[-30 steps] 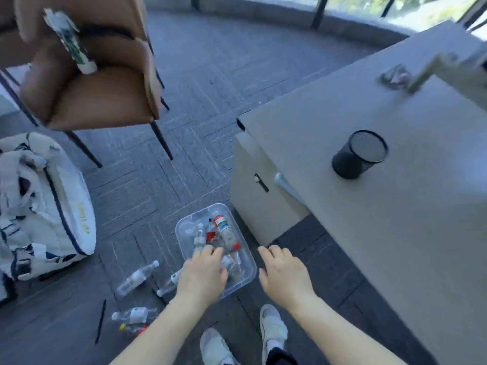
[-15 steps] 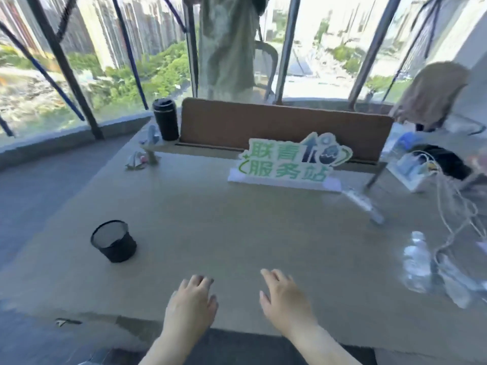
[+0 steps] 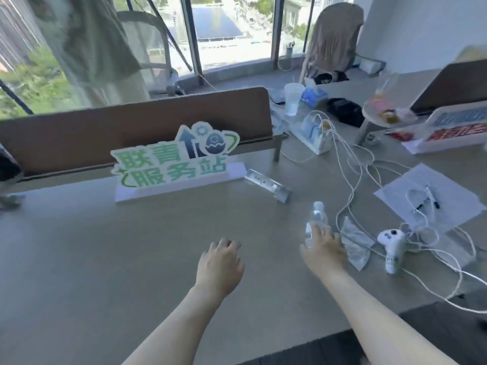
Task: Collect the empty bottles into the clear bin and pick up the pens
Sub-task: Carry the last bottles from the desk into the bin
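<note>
clear plastic is what the right hand (image 3: 322,247) is reaching for: a small upright bottle (image 3: 317,222) with a white cap stands on the table (image 3: 105,259), just in front of the outstretched fingers. the fingers are spread and unclosed, their tips at or just touching the bottle's lower body; no grip is formed. to do this step well, the hand should probably wrap around the middle of the bottle rather than push at its base, since a light, empty-looking bottle would likely tip or skid away. the white cables (image 3: 350,196) and the crumpled wrapper (image 3: 355,243) lie just to the right, so the fingers should close from the left and front to avoid snagging them.

a second clear bottle (image 3: 268,184) lies on its side farther back, near the green sign (image 3: 171,164). a dark pen (image 3: 432,198) seems to rest on the white paper (image 3: 427,196) to the far right. the clear bin is not in view.

the right forearm stretches forward and to the right, wrist fairly straight, palm down. the left hand (image 3: 220,264) hovers low over bare table, well apart from the bottle, fingers loosely curled and holding nothing.
</note>
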`<move>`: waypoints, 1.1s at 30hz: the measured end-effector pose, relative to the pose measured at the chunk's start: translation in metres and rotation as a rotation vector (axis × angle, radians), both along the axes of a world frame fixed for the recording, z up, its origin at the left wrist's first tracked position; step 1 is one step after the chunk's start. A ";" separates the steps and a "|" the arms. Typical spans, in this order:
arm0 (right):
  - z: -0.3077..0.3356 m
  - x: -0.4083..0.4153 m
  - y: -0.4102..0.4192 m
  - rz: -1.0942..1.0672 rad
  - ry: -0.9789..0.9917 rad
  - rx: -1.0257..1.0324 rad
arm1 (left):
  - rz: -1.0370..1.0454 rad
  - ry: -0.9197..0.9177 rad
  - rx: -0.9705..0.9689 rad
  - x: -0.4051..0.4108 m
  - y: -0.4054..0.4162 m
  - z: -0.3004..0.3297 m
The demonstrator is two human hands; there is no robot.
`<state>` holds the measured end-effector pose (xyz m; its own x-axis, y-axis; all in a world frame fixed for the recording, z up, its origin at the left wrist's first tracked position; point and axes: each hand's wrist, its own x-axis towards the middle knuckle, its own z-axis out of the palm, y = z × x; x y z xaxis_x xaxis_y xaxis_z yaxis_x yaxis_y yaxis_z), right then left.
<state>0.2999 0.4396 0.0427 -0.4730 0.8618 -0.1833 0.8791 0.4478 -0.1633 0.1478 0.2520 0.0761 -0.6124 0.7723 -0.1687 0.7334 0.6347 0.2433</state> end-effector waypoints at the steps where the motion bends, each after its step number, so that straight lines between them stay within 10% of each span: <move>1: -0.005 0.001 0.010 -0.040 0.001 -0.011 | -0.022 0.000 -0.008 0.001 0.012 -0.002; 16: -0.004 -0.003 -0.029 -0.459 0.298 -0.287 | -0.240 -0.052 0.011 -0.064 0.120 -0.011; 33: -0.003 -0.015 -0.034 -0.534 0.355 -0.173 | -0.581 0.326 -0.162 -0.132 0.253 -0.092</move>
